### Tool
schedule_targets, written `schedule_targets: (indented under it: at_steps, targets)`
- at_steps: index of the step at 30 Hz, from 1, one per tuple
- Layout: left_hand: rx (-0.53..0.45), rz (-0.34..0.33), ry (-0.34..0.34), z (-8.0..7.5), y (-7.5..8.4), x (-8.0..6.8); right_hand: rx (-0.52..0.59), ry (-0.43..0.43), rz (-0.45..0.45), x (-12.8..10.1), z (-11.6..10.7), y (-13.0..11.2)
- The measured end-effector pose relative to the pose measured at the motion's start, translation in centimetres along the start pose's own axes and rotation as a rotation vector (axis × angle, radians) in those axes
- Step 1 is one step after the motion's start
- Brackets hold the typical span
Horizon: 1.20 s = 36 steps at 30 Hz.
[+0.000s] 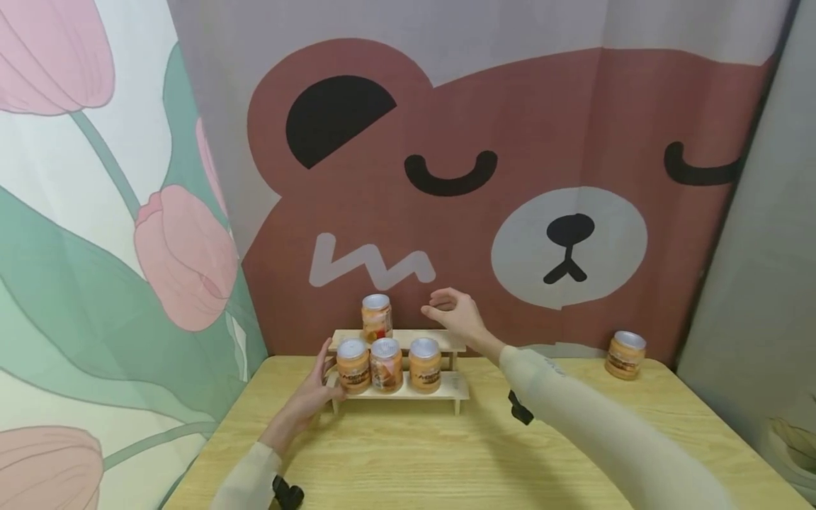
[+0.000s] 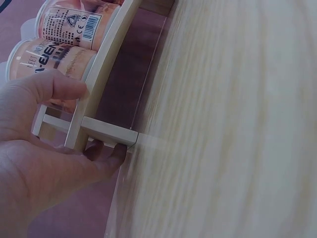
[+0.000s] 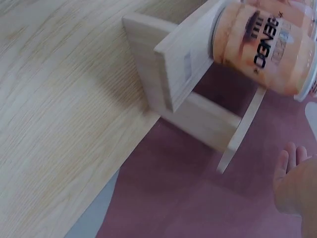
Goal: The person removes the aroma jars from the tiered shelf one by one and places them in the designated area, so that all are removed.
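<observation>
Head view, lone can [image 1: 625, 355] right, curtain [image 1: 510, 177] behind

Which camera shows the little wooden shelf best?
The head view: the whole two-step wooden shelf with its four cans. The left wrist view shows only one end, gripped by the left hand; the right wrist view, the other end.

Your left hand [image 1: 312, 397] reaches forward low, thumb and fingers [image 2: 106, 156] curled in a pinching grip, forearm angled in from the lower left; your right hand [image 1: 454, 315] hangs raised, fingers loosely curled and holding nothing, sleeved arm stretched forward from the lower right.
</observation>
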<state>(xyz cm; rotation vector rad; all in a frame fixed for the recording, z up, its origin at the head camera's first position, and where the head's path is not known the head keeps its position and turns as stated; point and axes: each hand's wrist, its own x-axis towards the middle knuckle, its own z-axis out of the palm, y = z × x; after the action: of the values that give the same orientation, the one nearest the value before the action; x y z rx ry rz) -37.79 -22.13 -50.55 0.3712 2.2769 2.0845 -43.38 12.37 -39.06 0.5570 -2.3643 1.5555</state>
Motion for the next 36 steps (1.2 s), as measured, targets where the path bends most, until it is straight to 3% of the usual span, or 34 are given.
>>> schedule_targets:
  at_steps: [11, 22, 36]
  targets:
    - [-0.003, 0.001, 0.002, 0.2, 0.2, 0.3, 0.020, -0.036, 0.048, 0.6, 4.8, -1.4]
    - [-0.025, 0.013, 0.005, 0.2, 0.0, 0.0, -0.129, -0.072, 0.118, 1.0, 8.1, -3.4]
    - [-0.041, 0.008, 0.013, 0.2, -0.3, 0.1, 0.010, 0.014, 0.127, 1.4, 9.9, -3.7]
